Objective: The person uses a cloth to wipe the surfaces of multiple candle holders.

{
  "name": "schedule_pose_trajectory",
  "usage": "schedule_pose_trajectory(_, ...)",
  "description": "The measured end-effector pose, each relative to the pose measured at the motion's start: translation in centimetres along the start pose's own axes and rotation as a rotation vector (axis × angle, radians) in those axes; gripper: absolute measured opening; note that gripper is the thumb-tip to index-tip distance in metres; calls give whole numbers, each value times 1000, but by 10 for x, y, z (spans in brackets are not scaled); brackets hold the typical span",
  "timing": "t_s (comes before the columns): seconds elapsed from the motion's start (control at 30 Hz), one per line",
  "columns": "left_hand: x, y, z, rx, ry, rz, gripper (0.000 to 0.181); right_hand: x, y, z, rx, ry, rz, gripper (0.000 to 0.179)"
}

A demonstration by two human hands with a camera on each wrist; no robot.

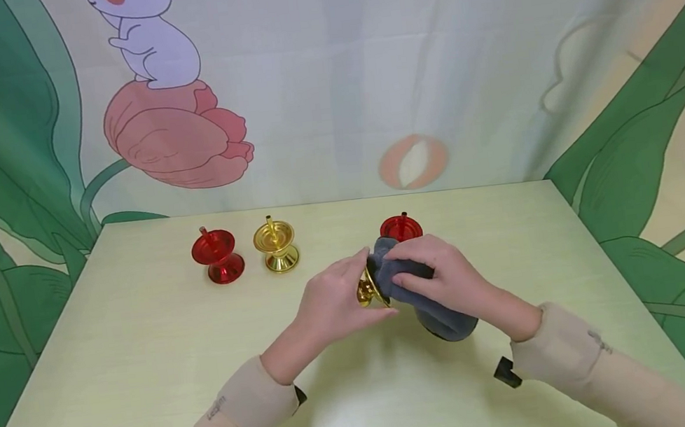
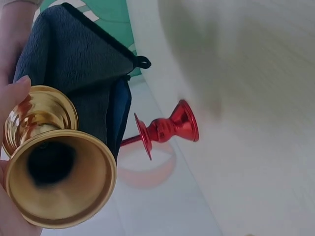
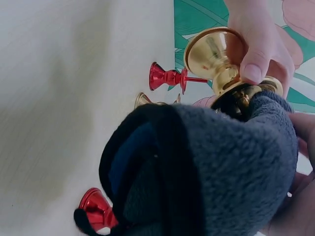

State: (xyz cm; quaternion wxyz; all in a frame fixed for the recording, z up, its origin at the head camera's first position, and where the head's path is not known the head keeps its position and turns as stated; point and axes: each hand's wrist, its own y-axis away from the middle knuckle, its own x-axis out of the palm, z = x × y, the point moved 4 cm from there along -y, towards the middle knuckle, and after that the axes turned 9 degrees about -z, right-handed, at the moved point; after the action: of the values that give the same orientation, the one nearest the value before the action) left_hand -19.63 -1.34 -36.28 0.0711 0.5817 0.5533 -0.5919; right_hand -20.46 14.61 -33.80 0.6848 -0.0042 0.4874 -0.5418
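My left hand (image 1: 335,304) grips a shiny gold candle holder (image 1: 365,290) above the table, tipped sideways so its dish faces right. Its hollow flared foot (image 2: 91,194) faces the left wrist camera. My right hand (image 1: 447,275) pinches a dark grey cloth (image 1: 446,316) with a black edge and holds it against the dish. In the right wrist view the cloth (image 3: 231,162) covers part of the dish, and the left thumb (image 3: 253,73) lies on the holder's stem. The candle holder's spike is hidden by the cloth.
A red candle holder (image 1: 400,226) stands just behind the cloth, partly covered by it. Further left stand another red candle holder (image 1: 220,254) and a gold one (image 1: 276,245), upright near the back of the pale table (image 1: 145,377). A printed curtain (image 1: 316,90) hangs behind the table.
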Motion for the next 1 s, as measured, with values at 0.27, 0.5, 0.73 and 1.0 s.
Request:
schedule_pose_trajectory(0.27,-7,-3,11,48,45,65,89,4,4,6,-267,7,58,25)
schedule_pose_trajectory(0.5,-9,-6,17,7,117,222,88,11,7,16,-521,71,21,18)
schedule_pose_trajectory(0.73,-10,-5,13,10,87,268,86,19,11,22,-613,193,-22,23)
schedule_pose_trajectory(1.0,-15,0,0,216,-68,60,82,23,10,18,-404,127,14,18)
